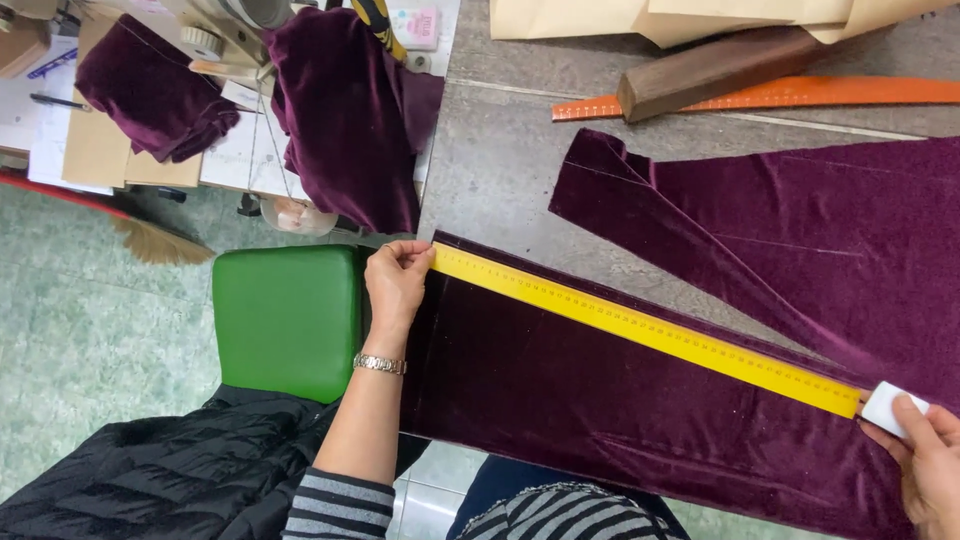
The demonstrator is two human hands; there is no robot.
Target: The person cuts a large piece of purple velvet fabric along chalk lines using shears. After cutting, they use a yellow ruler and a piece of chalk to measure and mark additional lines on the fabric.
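The left hand (397, 282) has its grip pinched together on the left end of a long yellow ruler (645, 330). The thumb and fingers press that end down at the far left corner of a purple velvet cloth (600, 400). A silver watch (380, 364) sits on the wrist.

From this grip the ruler runs off to the right and comes nearer, lying flat along the far edge of the cloth. At its right end waits the right hand (925, 465). This grip is closed on a small white block of chalk (890, 408), and the chalk touches the tip of the ruler.

The cloth lies on a grey desk (500, 160) and hangs over its near edge. A second purple piece (820, 250) lies farther away on the right. Beyond it are an orange ruler (800, 95) and a brown wooden block (715, 70) lying on top of it.

To the left of the desk is a green stool (285, 320), with a black puffy jacket (160, 470) near it. More purple cloth (345, 110) hangs by a sewing machine (225, 30) at the far left.
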